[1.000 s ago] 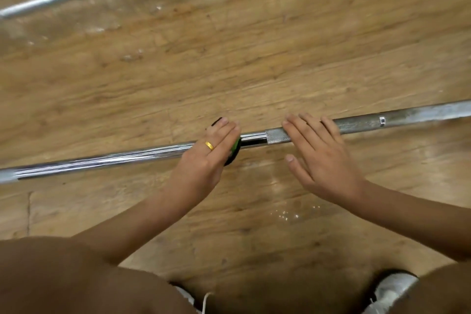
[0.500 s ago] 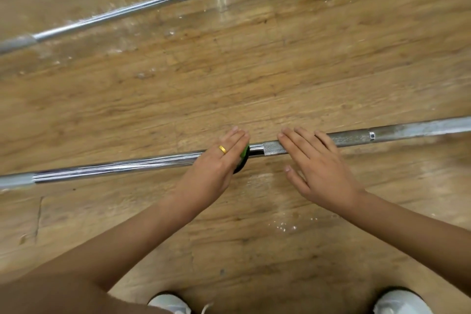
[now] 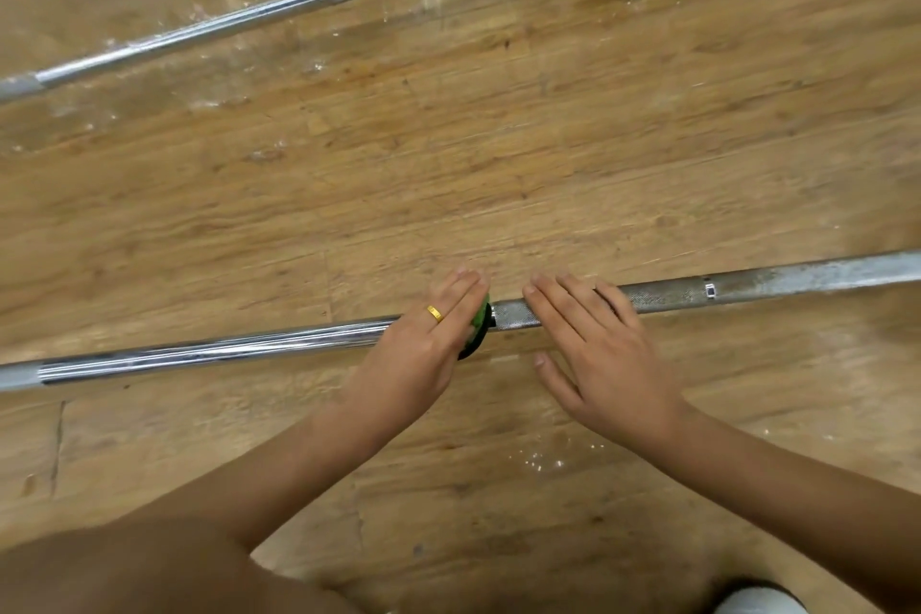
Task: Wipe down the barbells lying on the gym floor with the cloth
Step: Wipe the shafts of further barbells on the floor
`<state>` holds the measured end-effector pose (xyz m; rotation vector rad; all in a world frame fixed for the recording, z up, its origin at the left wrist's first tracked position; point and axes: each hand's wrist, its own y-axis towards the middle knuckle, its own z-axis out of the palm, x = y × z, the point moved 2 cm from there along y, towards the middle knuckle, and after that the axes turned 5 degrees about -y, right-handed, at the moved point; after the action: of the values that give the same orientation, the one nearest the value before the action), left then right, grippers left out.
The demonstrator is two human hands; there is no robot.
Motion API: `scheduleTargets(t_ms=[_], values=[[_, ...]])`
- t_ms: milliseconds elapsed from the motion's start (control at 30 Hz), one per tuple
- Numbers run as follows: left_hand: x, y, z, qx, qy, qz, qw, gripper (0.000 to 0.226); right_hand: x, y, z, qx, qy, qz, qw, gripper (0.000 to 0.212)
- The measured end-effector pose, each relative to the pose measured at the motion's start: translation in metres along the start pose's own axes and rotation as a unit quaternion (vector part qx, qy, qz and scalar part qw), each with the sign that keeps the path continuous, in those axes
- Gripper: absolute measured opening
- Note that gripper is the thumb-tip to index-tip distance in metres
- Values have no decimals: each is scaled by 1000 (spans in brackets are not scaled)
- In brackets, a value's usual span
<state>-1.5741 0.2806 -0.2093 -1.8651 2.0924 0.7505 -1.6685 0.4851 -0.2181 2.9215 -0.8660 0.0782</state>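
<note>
Lying flat-fingered on the barbell [image 3: 747, 285], left grip [image 3: 418, 349] presses cloth [image 3: 479, 320], right grip [image 3: 608, 364] empty

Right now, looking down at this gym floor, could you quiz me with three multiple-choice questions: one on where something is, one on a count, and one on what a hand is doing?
1. Where is the green cloth?
A) under the left hand, on the near barbell
B) tucked under the right hand
C) nowhere in view

2. How many barbells are in view?
A) one
B) two
C) four

3. How does the right hand lie?
A) clenched in a fist in the air
B) curled round the cloth
C) flat, fingers straight, on the near barbell

Answers:
1 A: green shows from under the left hand's fingers on the bar.
2 B: there is the near barbell, plus the far barbell at the top.
3 C: its straight fingers rest across the bar's knurled stretch.
</note>
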Motion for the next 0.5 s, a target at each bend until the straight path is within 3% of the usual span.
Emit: scheduleTargets(t_ms=[200,333,500], values=[[1,-1,-10,37,24,67,997,66,-20,2,-1,-4,-30,-86,996,66],[0,-2,-2,12,18,51,998,63,-24,7,7,-76,-26,-109,991,67],[1,-6,-1,4,15,65,998,67,-15,0,15,-119,-35,-69,990,69]])
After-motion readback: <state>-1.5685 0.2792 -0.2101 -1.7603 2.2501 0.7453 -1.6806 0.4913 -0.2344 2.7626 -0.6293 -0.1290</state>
